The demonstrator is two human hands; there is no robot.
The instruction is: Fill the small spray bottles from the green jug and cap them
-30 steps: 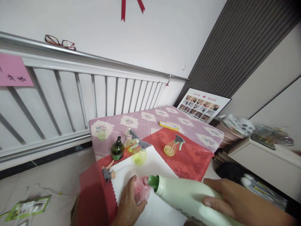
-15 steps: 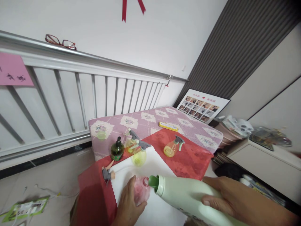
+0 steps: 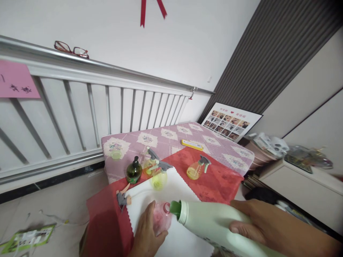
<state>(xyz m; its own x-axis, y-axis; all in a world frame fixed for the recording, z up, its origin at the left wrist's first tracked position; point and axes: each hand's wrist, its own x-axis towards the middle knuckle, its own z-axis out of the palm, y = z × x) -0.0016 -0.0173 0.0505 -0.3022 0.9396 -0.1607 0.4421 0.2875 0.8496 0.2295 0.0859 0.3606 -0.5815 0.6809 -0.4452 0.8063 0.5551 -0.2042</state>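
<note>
My left hand (image 3: 150,228) is wrapped around a small pink see-through spray bottle body (image 3: 162,218), tilted with its open neck toward the right. In my right hand (image 3: 249,221) lies a large pale green detergent bottle (image 3: 209,217), tipped on its side. Its darker green pouring spout (image 3: 175,207) is right at the pink bottle's neck; no stream of liquid can be made out. A loose grey spray head (image 3: 122,198) rests left of my left hand. Beyond stand two yellowish spray bottles (image 3: 159,180) (image 3: 148,166) close together and a dark green pump bottle (image 3: 134,170).
Another yellow spray bottle (image 3: 194,170) stands on the red cloth (image 3: 219,178). A white cloth (image 3: 184,192) lies under my hands. Farther back are a yellow case (image 3: 192,144) and a pale green round piece (image 3: 116,154) on the patterned tablecloth (image 3: 184,129). A radiator (image 3: 128,107) runs along the wall.
Both hands keep the same hold, with the spout still at the pink bottle's neck. The view has shifted very slightly; nothing else has visibly moved.
</note>
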